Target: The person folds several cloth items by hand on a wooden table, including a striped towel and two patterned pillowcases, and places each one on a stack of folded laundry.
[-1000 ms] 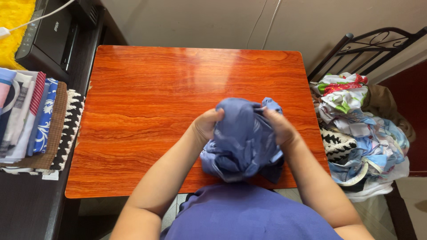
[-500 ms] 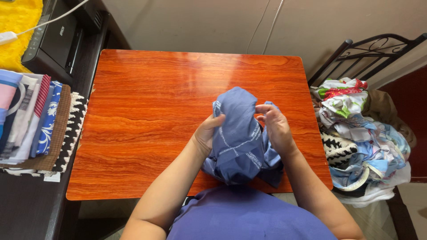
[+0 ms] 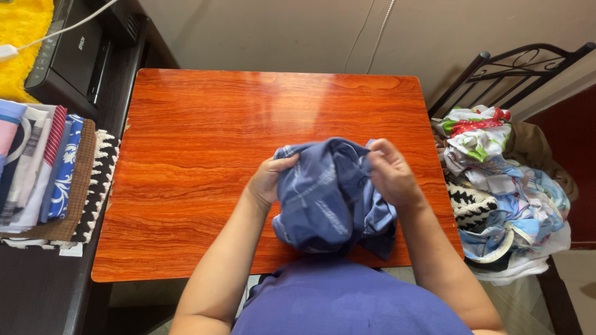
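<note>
My left hand (image 3: 268,180) and right hand (image 3: 390,175) both grip the bunched blue cloth (image 3: 329,198) above the table (image 3: 205,155). Its loose folds hang near the table's edge, so a weak pinch could drop it.

left hand (image 3: 267,180) clenched, right hand (image 3: 390,174) clenched

The blue cloth (image 3: 329,195), which half a second ago stands up in a tall hump with its peak toward the far edge of the desk (image 3: 205,155), now sits lower and wider, bunched into a rounder bundle nearer the near edge. The left hand (image 3: 267,180) shifts outward toward the left edge and takes its grip on the cloth's upper left corner, pulling that corner out sideways. The right hand (image 3: 391,177) closes in on the cloth's upper right part, its fingers now curled into the folds rather than spread open beside it.
</note>
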